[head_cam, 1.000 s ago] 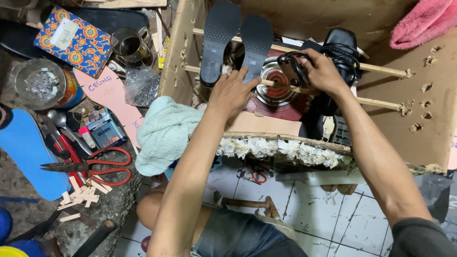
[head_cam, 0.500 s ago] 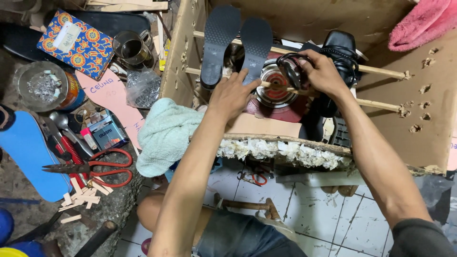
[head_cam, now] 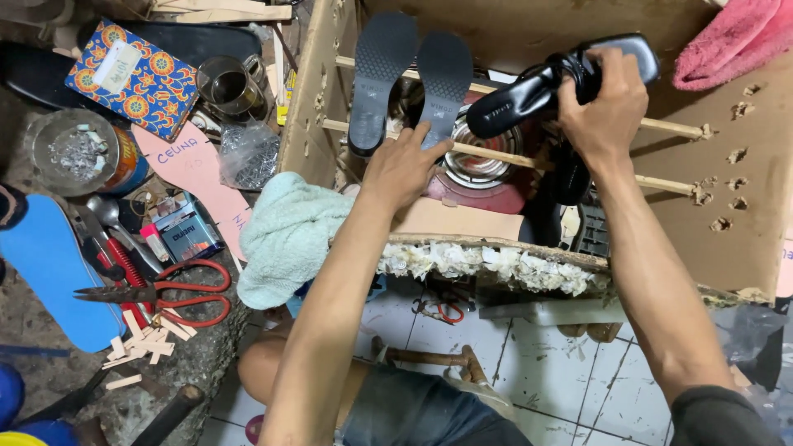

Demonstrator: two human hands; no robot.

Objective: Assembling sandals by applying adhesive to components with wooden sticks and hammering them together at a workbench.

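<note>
My right hand [head_cam: 601,103] grips a black sandal [head_cam: 529,87] by its straps and holds it lifted above the wooden dowels [head_cam: 661,125] inside a cardboard box [head_cam: 727,223]. My left hand [head_cam: 405,165] rests with its fingertips on the lower end of one dark sole [head_cam: 443,78]; a second dark sole [head_cam: 378,74] leans beside it on the dowels. Under the dowels sits a round metal burner [head_cam: 483,169] on a red base.
A light towel [head_cam: 285,235] lies over the box's left edge. On the left are red-handled scissors [head_cam: 165,293], a blue insole [head_cam: 49,281], a pink paper pattern [head_cam: 194,169], a patterned box [head_cam: 132,78], a metal cup [head_cam: 227,87] and a tin of small nails [head_cam: 78,153]. Tiled floor lies below.
My right hand has lifted the black sandal up off the dowels, exposing the burner. My left hand stays at the sole's lower end.
</note>
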